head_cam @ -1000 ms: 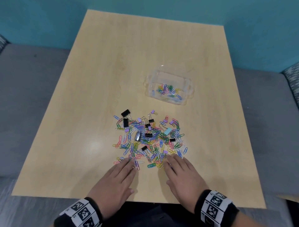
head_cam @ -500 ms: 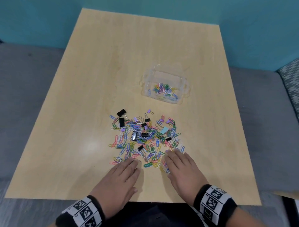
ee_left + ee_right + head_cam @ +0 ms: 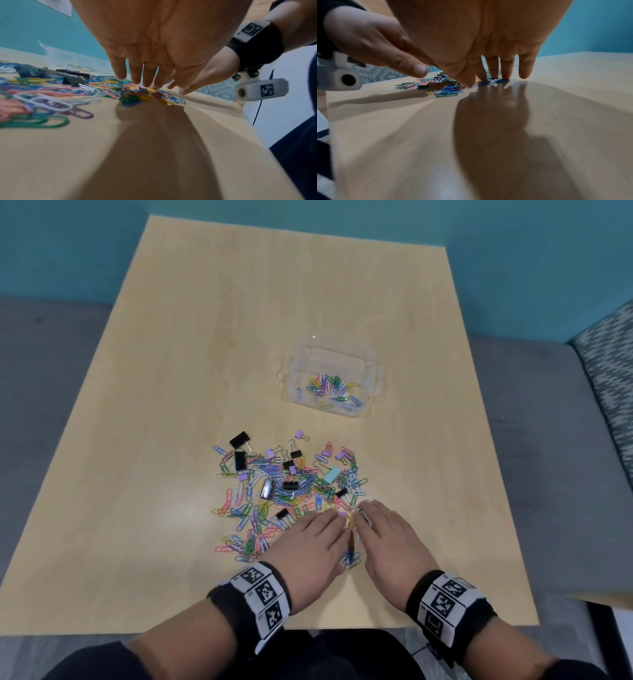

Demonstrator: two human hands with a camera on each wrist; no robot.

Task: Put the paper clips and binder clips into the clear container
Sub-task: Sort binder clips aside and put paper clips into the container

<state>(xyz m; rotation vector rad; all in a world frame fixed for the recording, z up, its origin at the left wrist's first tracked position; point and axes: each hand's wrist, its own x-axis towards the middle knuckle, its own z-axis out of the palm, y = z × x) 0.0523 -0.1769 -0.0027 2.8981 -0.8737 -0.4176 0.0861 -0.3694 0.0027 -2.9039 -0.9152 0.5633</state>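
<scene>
A heap of coloured paper clips (image 3: 274, 494) mixed with black binder clips (image 3: 239, 439) lies on the wooden table (image 3: 171, 371). The clear container (image 3: 371, 371) stands beyond it to the right, with several paper clips inside. My left hand (image 3: 308, 542) and right hand (image 3: 390, 532) lie side by side at the heap's near right edge, fingers straight and angled down. A small bunch of clips (image 3: 147, 96) is squeezed between them. In the right wrist view my right fingertips (image 3: 505, 75) press on blue clips (image 3: 500, 80).
The table's near edge (image 3: 308, 628) runs just behind my wrists. A grey seat (image 3: 548, 457) flanks the table on both sides, with a patterned cushion (image 3: 609, 378) at the right. A teal wall is behind.
Both hands have slid toward each other and a little forward, closing the gap between them and bunching clips at the heap's near right edge.
</scene>
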